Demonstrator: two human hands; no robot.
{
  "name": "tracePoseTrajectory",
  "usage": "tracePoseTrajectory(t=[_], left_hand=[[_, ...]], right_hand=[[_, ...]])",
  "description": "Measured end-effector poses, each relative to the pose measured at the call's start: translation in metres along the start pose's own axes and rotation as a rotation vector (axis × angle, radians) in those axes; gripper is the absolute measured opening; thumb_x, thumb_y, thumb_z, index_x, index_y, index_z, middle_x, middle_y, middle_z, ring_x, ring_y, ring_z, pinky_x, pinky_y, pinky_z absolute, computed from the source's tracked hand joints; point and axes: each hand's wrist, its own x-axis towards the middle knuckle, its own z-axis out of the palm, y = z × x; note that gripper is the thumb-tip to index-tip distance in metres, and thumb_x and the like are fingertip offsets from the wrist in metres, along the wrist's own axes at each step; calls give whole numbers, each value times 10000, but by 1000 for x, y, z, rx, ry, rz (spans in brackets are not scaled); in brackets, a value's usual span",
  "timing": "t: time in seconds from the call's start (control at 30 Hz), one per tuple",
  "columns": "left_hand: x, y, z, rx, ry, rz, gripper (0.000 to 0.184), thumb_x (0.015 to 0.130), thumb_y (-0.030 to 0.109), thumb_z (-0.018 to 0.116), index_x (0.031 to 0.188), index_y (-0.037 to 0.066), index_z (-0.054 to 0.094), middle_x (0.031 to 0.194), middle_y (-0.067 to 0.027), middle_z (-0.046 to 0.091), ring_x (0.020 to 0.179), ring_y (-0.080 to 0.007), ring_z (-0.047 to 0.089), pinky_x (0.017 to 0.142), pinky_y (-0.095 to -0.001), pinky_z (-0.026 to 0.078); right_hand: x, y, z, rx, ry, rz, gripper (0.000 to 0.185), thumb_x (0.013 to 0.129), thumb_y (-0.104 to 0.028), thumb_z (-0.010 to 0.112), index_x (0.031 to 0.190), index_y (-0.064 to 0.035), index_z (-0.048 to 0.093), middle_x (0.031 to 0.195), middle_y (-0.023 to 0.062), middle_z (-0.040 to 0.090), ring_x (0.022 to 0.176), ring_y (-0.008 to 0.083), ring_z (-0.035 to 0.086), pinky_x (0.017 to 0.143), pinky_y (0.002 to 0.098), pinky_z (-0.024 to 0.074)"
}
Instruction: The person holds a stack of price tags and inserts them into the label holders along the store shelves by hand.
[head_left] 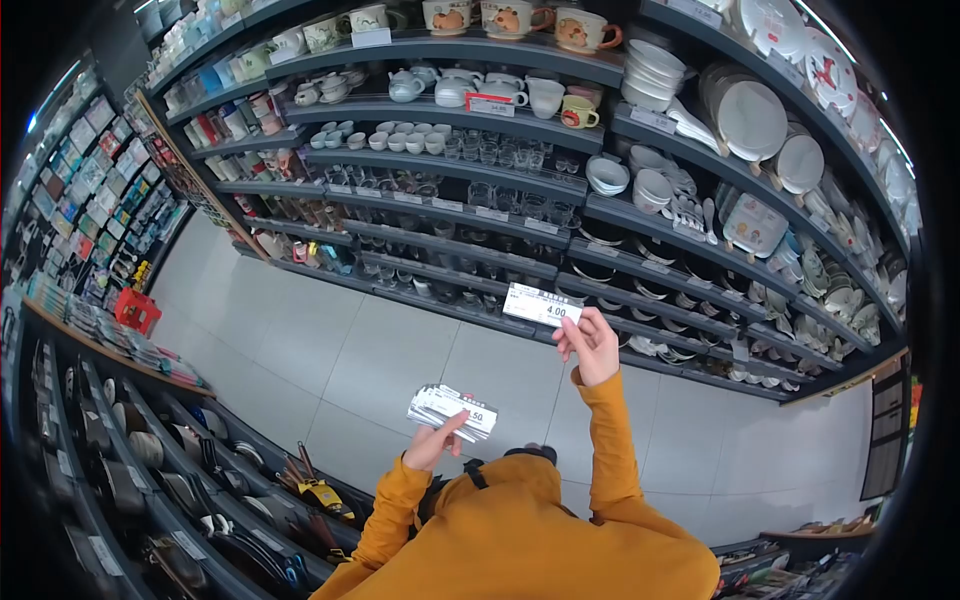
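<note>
A white price tag reading 4.00 (535, 305) is pinched at its right end by my right hand (592, 345), raised before the lower shelves. My left hand (434, 443), lower and to the left, grips a fanned stack of similar price tags (450, 408) over the floor, its thumb lying on top. The front tag of the stack ends in .50, its first digit partly hidden by the thumb. The two hands are apart, and both sleeves are mustard yellow.
Shelves ahead hold patterned mugs (500, 18), teapots (455, 90), glasses (500, 150), bowls (607, 175) and plates (750, 120). Pans and utensils hang on a rack (130, 460) at the lower left. A red basket (138, 312) stands on the tiled floor (380, 360).
</note>
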Motion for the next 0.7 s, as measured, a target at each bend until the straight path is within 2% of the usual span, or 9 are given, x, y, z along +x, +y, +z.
tracePoseTrajectory(t=[0.13, 0.33, 0.5, 0.6, 0.7], left_hand=[[9, 10, -3, -29, 53, 38, 371, 893, 183, 604, 1217, 18, 534, 835, -24, 611, 487, -71, 463, 442, -204, 358], [44, 28, 3, -36, -33, -35, 384, 900, 189, 600, 1232, 13, 520, 820, -26, 606, 495, -77, 468, 454, -210, 356], [84, 53, 9, -72, -25, 19, 399, 907, 188, 591, 1255, 14, 497, 838, -31, 610, 498, -76, 470, 460, -215, 364], [109, 67, 16, -103, -10, 21, 373, 897, 141, 592, 1233, 5, 505, 860, -49, 606, 501, -77, 456, 421, -211, 352], [139, 76, 18, -48, -50, 3, 398, 901, 187, 602, 1250, 24, 504, 854, -26, 611, 498, -78, 468, 460, -216, 364]], right_hand=[[28, -4, 16, -53, -17, -12, 119, 917, -102, 574, 967, -2, 534, 784, 73, 640, 613, 71, 553, 507, 196, 416], [70, -12, 28, -74, -21, -7, 123, 919, -114, 575, 973, -10, 541, 796, 60, 642, 612, 57, 532, 525, 184, 399], [112, -24, 29, -95, -74, -35, 128, 920, -109, 569, 995, -10, 537, 793, 56, 636, 619, 56, 530, 527, 187, 396], [134, -28, 25, -74, -85, -51, 126, 923, -119, 569, 990, -16, 543, 802, 49, 641, 635, 43, 522, 535, 175, 389], [158, -25, 17, -75, -91, -53, 128, 921, -120, 572, 990, -17, 542, 805, 46, 640, 632, 43, 520, 538, 175, 389]])
